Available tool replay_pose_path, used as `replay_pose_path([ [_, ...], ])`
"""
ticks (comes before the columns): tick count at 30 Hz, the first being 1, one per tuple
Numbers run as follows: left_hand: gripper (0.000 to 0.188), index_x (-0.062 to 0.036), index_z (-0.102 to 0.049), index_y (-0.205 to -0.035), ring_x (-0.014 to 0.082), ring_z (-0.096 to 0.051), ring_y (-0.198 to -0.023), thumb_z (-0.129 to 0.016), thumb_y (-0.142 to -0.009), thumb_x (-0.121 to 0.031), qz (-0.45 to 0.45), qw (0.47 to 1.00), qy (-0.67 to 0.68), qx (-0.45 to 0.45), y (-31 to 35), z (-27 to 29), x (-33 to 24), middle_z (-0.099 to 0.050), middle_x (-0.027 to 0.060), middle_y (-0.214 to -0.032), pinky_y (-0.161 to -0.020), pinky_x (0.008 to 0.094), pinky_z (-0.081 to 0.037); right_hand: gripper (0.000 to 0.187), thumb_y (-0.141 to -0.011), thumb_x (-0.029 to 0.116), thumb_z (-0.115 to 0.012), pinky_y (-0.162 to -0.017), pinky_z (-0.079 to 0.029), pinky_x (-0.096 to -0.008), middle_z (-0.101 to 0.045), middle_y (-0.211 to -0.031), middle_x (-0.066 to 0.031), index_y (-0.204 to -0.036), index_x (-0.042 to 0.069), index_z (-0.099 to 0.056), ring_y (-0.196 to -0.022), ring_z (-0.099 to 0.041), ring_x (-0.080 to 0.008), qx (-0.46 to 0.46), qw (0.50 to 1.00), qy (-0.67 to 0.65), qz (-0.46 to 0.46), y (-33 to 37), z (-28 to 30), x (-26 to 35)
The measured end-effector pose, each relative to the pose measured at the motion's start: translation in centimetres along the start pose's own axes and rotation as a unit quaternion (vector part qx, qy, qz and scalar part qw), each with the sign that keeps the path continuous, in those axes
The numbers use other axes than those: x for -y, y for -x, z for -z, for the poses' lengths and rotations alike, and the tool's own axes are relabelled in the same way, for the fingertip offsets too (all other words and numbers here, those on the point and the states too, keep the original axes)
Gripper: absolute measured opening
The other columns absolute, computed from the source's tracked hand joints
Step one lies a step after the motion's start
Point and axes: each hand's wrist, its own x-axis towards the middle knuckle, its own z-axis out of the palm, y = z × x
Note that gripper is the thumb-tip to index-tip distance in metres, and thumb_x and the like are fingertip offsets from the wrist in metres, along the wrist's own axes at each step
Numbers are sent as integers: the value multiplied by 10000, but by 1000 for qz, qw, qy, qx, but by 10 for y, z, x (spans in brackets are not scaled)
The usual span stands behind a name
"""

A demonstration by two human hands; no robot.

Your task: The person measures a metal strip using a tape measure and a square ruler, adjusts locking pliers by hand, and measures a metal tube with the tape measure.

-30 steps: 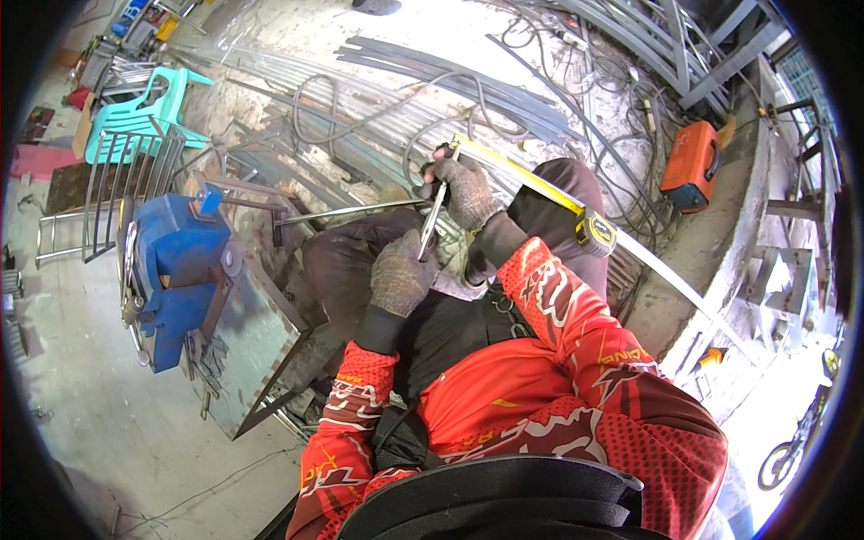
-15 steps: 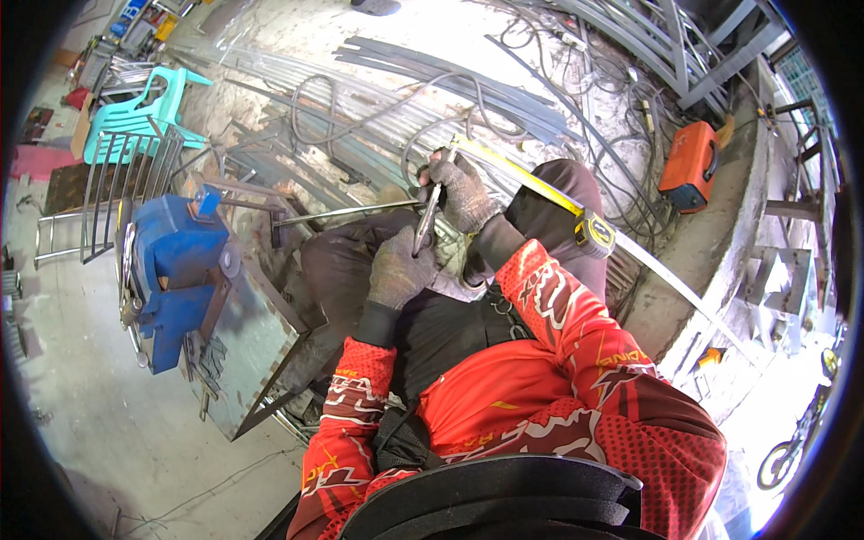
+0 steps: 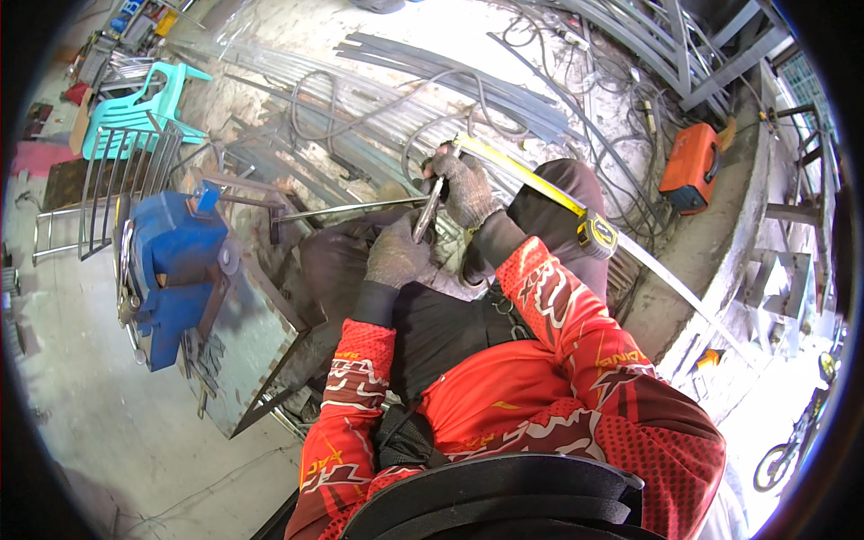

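My left hand [image 3: 396, 255], in a grey knit glove, is closed round the lower end of a slim silvery metal tool [image 3: 428, 214]; its exact kind is hard to tell. Its upper end runs into the bent fingers of my right hand [image 3: 467, 193], gloved too. Close beside that hand starts a yellow tape measure blade [image 3: 531, 178]. The tape's black and yellow case [image 3: 596, 234] lies by my right thigh, along a long pale flat bar [image 3: 670, 286]. A thin metal rod [image 3: 346, 210] reaches from the left toward my left hand. The fingertips are partly hidden.
To the left stands a blue machine [image 3: 175, 261] beside a metal plate [image 3: 247, 351], with a turquoise plastic chair [image 3: 121, 121] behind. Steel strips [image 3: 432, 67] and looped cables [image 3: 328, 135] cover the floor ahead. An orange box-shaped machine [image 3: 691, 169] sits at right.
My left hand has moved slightly up and forward, and the metal tool has shifted a little with it. My right hand and the tape measure have hardly moved.
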Motion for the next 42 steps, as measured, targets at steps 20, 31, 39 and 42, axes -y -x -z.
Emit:
replay_pose_path([
  [20,259,1,-724,-966,110,-591,-748,-606,-980,-230,-5,942,295,158,35,27,49,-662,6,-810,-710,289,-487,211,-931,190,-638,-617,-561,-364,-654,-848,-114,-1034,28,-548,-664,-645,-227,-10,998,-52,-31,2,-4,5],
  [31,216,-26,-628,-846,107,-492,-702,-699,-925,-215,-98,987,95,80,39,32,36,-547,-4,-732,-632,320,-424,256,-915,186,-643,-541,-522,-355,-658,-812,-116,-1095,52,-520,-625,-640,-223,13,999,-19,-34,-3,-1,-1],
  [39,814,-20,-480,-1419,276,-620,-1006,-827,-751,-330,-50,994,61,75,17,38,-8,-651,164,-1140,-960,384,-494,164,-948,224,-635,-572,-512,-355,-651,-801,-84,-993,83,-564,-641,-631,-208,-21,1000,-13,-19,2,-8,3],
  [42,1017,-51,-341,-1557,331,-550,-1270,-802,-735,-433,4,975,124,186,-2,31,-5,-560,225,-1417,-1085,412,-419,164,-932,206,-642,-576,-514,-351,-652,-806,-96,-996,79,-560,-641,-627,-213,-6,1000,-5,-18,3,-14,0],
])
